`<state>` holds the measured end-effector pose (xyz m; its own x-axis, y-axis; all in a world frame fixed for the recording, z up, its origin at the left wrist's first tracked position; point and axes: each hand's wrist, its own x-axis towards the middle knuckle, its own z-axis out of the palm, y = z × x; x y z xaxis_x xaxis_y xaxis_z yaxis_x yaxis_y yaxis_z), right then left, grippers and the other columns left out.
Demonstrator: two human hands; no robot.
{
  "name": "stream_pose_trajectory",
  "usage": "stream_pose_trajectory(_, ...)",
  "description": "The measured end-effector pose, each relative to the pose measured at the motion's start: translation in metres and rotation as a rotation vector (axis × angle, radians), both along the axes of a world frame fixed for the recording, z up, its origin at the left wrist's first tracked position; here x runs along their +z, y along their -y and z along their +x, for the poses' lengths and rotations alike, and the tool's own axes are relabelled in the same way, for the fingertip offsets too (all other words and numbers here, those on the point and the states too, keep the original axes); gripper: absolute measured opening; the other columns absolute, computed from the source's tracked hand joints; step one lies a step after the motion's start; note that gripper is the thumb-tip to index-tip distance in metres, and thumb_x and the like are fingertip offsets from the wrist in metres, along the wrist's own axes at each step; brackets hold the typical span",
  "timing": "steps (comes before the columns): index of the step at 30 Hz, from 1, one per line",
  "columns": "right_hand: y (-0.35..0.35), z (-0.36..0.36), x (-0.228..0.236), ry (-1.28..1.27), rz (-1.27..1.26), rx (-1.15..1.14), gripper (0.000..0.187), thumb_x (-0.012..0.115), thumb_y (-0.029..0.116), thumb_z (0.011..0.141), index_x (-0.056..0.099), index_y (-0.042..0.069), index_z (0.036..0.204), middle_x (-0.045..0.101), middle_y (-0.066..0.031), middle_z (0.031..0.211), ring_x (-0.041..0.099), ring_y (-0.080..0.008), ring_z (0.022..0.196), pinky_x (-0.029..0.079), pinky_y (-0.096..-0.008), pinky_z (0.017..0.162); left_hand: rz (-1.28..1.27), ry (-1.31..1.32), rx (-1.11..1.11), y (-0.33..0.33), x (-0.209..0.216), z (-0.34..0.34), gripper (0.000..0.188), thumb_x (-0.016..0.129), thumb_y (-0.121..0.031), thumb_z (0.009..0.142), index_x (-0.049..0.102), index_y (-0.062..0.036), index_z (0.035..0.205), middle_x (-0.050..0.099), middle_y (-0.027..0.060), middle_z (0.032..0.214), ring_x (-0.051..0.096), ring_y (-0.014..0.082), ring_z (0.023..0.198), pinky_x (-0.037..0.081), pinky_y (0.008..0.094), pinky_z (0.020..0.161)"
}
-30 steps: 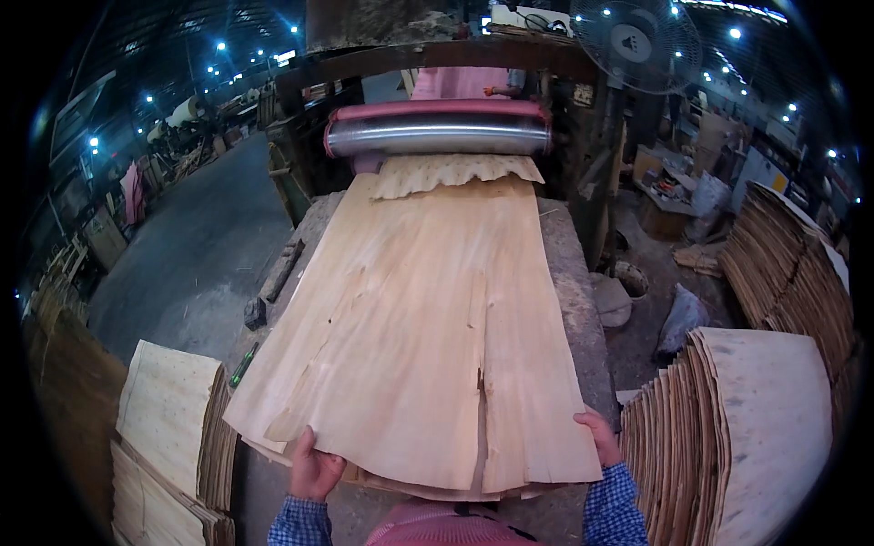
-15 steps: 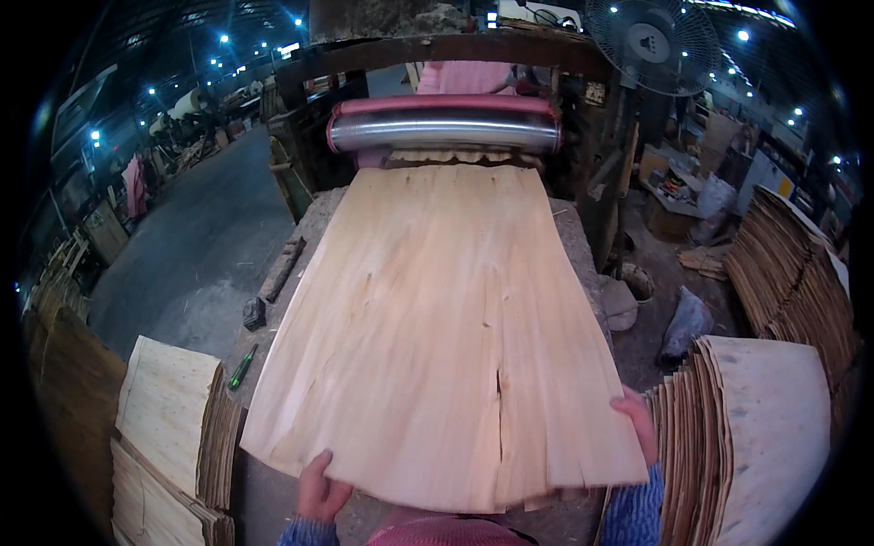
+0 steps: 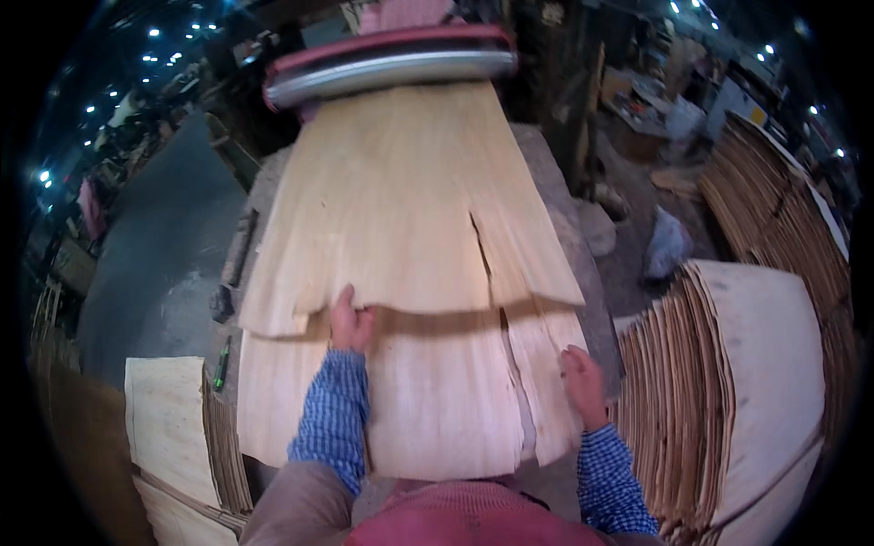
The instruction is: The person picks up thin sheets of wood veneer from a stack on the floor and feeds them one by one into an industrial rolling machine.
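Note:
A wide, pale wood veneer sheet (image 3: 410, 200) with a dark split on its right slopes away from me, its far end under a red-and-silver roller (image 3: 391, 77). My left hand (image 3: 351, 320) is closed on its near edge, thumb on top. Beneath it a second veneer sheet (image 3: 437, 391) extends toward me, with a long split right of its middle. By that lower sheet's right edge is my right hand (image 3: 584, 382), fingers loosely bent and apart, holding nothing visible. The upper sheet's near right corner lies beyond this hand, apart from it.
Brown-edged veneer stacks (image 3: 756, 364) stand close on my right, and another stack (image 3: 168, 428) on my left. A green-handled tool (image 3: 221, 366) and a dark block (image 3: 220, 304) lie along the left ledge. Right of the machine are a plastic bag (image 3: 667, 244) and clutter.
The upper sheet has moved away from me into the roller, uncovering the lower sheet. My left hand has followed its edge forward; my right hand has let go of it. The view has tilted down.

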<state>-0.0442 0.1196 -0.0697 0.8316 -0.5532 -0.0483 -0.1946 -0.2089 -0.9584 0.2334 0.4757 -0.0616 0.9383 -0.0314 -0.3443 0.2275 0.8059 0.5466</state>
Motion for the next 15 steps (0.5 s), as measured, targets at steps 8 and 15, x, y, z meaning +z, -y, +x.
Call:
stream_pose_trajectory(8, -0.016, -0.042, -0.021, -0.136, -0.891, 0.022, 0.051, 0.063, 0.012, 0.08, 0.05, -0.005, 0.127, 0.054, -0.025, 0.128, 0.05, -0.04, 0.121, 0.038, -0.0453, 0.104, 0.211, -0.037, -0.256, 0.008, -0.015, 0.103, 0.052, 0.057, -0.042, 0.094, 0.05, 0.003, 0.118, 0.06, 0.0165, 0.111, 0.061, 0.0269, 0.098, 0.055, 0.0396, 0.069)
stream_pose_trajectory(15, 0.02, -0.029, 0.006, -0.214, -0.484, 0.014, 0.05, 0.064, 0.01, 0.079, 0.053, -0.003, 0.127, 0.063, -0.0222, 0.114, 0.061, -0.0298, 0.106, 0.046, -0.0384, 0.095, 0.354, -0.253, -0.418, -0.035, -0.005, -0.078, 0.057, 0.053, -0.047, 0.094, 0.043, -0.0071, 0.134, 0.054, 0.0136, 0.125, 0.053, 0.0296, 0.114, 0.047, 0.0491, 0.091)
